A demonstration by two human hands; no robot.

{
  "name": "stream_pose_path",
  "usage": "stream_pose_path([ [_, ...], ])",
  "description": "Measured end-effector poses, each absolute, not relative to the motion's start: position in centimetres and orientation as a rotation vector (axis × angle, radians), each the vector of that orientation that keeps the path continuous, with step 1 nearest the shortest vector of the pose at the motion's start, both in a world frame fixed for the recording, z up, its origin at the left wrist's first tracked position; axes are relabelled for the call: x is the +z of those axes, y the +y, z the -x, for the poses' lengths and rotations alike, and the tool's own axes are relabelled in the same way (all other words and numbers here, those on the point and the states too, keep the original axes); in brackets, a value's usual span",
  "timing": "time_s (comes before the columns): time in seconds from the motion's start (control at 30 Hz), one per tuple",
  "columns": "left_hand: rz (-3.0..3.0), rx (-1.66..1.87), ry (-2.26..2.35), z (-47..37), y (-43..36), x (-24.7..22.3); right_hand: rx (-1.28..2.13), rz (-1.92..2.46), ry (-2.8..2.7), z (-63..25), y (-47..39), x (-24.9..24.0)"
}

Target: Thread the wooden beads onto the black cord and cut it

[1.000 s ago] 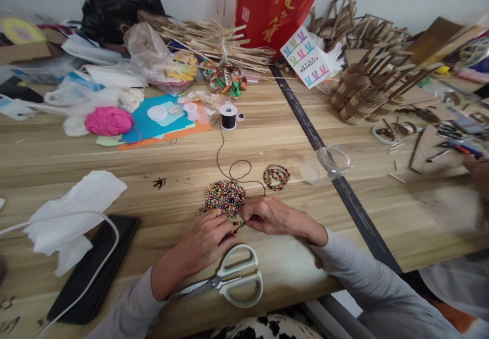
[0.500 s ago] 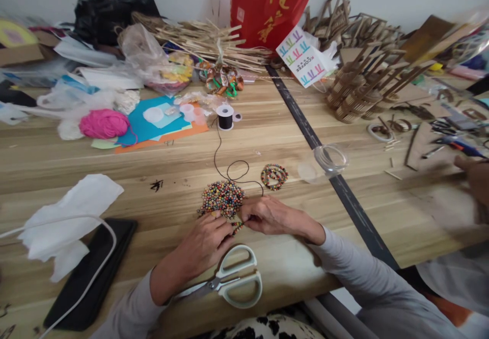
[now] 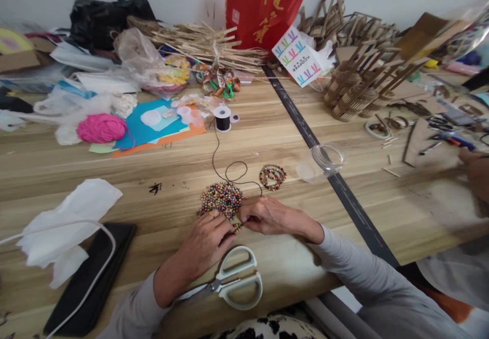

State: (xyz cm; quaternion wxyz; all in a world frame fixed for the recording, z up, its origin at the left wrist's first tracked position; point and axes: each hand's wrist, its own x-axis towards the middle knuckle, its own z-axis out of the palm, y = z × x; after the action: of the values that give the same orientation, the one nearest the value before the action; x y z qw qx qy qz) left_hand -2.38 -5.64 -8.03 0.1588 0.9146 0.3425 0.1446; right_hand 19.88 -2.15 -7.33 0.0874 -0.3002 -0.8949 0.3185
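A heap of small multicoloured beads [image 3: 221, 199] lies on the wooden table just beyond my hands. My left hand [image 3: 210, 237] is at its near edge, fingers curled together by a short bead strand [image 3: 237, 227]; the fingertips are partly hidden. Opposite it, my right hand [image 3: 263, 214] pinches the end of that strand, where the thin black cord [image 3: 244, 180] runs in from a spool [image 3: 222, 119]. A finished-looking coil of strung beads [image 3: 272, 177] rests beyond my right hand. White-handled scissors [image 3: 233, 280] lie partly spread below my hands, their blades pointing under my left forearm.
At left, a white cable [image 3: 103, 257] crosses a black phone-like slab [image 3: 87, 288] beside crumpled tissue [image 3: 72, 216]. Pink yarn [image 3: 102, 128], coloured paper [image 3: 145, 125] and small bamboo baskets [image 3: 355, 94] stand farther back. Another person's hand [image 3: 476, 173] is at the right edge.
The whole view has shifted slightly. Both hands stay by the bead strand in nearly the same pose, with only slight finger movement.
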Motion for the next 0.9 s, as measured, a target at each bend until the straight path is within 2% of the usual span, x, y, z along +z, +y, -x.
stream_pose_path([
  [0.9,-2.636,0.465,0.893,1.76,-5.81,-8.36,0.954,0.904,-2.630,-19.82,-2.23,-6.92],
])
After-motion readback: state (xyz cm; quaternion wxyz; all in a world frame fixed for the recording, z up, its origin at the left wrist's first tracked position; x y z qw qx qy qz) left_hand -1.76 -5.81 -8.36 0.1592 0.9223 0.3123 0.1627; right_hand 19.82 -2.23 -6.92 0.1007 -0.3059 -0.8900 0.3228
